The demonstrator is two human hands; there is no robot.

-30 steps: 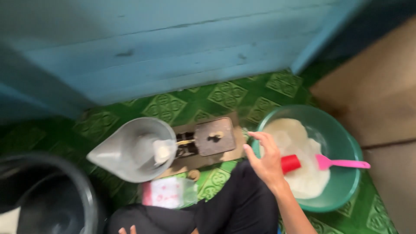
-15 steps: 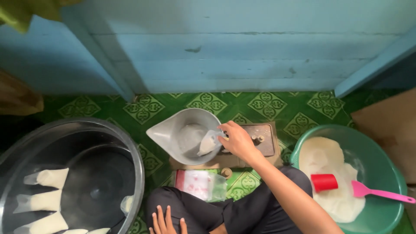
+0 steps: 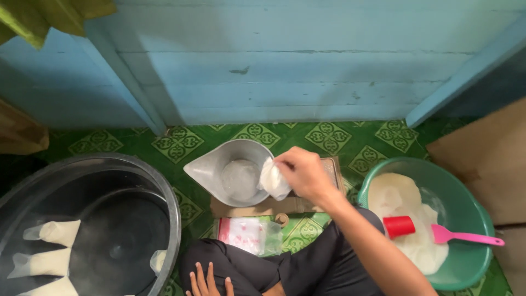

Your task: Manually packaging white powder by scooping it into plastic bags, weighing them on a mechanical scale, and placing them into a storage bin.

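Observation:
My right hand (image 3: 303, 173) grips a small clear plastic bag of white powder (image 3: 272, 180) just above the right rim of a grey metal scale pan with a spout (image 3: 216, 166). The pan sits on a brown balance scale (image 3: 285, 205) on the green patterned floor. My left hand (image 3: 206, 280) rests with fingers spread on my knee in black trousers, at the bottom edge. A stack of clear plastic bags with red print (image 3: 247, 235) lies in front of the scale.
A green basin (image 3: 470, 211) at the right holds white flour, a red cup (image 3: 399, 226) and a pink scoop (image 3: 464, 237). A large dark metal basin (image 3: 137, 181) at the left holds several filled bags (image 3: 53, 232). A blue plank wall (image 3: 285, 60) stands behind.
My right hand moved from the green basin to the scale pan, took hold of the small bag of powder and lifted it off the pan. The camera view swung left.

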